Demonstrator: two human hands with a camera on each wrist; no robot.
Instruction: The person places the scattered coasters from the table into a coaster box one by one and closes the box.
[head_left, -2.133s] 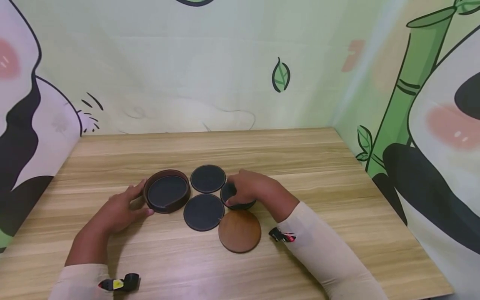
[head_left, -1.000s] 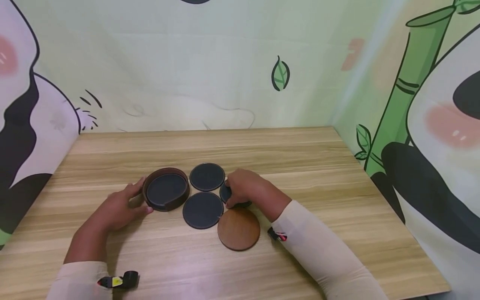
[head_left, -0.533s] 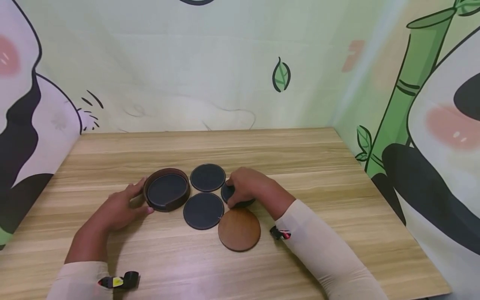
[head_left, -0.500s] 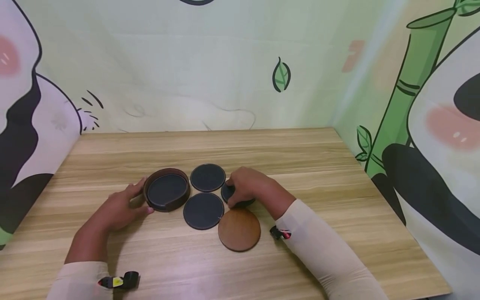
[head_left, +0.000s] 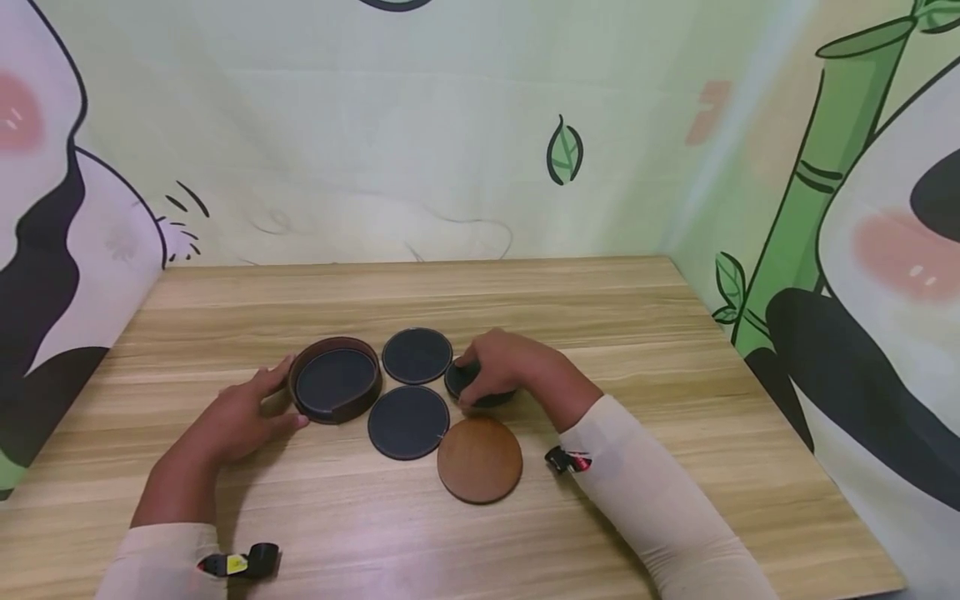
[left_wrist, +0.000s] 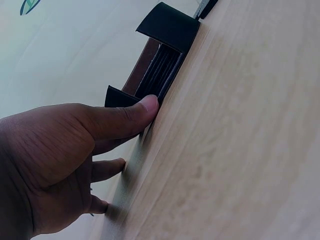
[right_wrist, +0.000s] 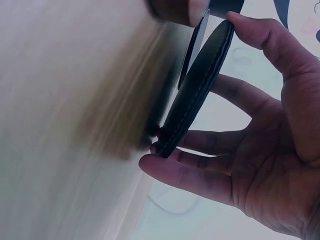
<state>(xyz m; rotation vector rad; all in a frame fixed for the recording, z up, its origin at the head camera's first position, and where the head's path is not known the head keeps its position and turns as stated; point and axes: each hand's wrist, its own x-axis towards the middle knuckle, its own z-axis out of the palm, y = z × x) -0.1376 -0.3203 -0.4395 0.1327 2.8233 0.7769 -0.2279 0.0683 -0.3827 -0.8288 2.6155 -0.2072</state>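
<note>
My left hand point(head_left: 247, 421) holds the left side of a round, dark brown coaster holder point(head_left: 362, 407). In the left wrist view its thumb lies by the notch in the wall, through which a stack of black coasters point(left_wrist: 161, 70) shows. My right hand point(head_left: 513, 362) grips a black round coaster point(right_wrist: 200, 82) by its stitched edge, thumb on one side and fingers on the other. That coaster is tilted in the right wrist view, and the hand partly hides it in the head view. Two more black coasters point(head_left: 417, 356) and a brown coaster point(head_left: 480, 461) lie flat beside it.
The wood-grain table point(head_left: 637, 317) carries all of these. A printed wall point(head_left: 450, 150) with panda and bamboo drawings stands behind and at the sides. Small black cameras point(head_left: 262, 560) sit on both sleeves.
My right hand has shifted slightly to the right with the black coaster, whose front edge now stands a little apart from the brown coaster. The left hand and holder stay put.
</note>
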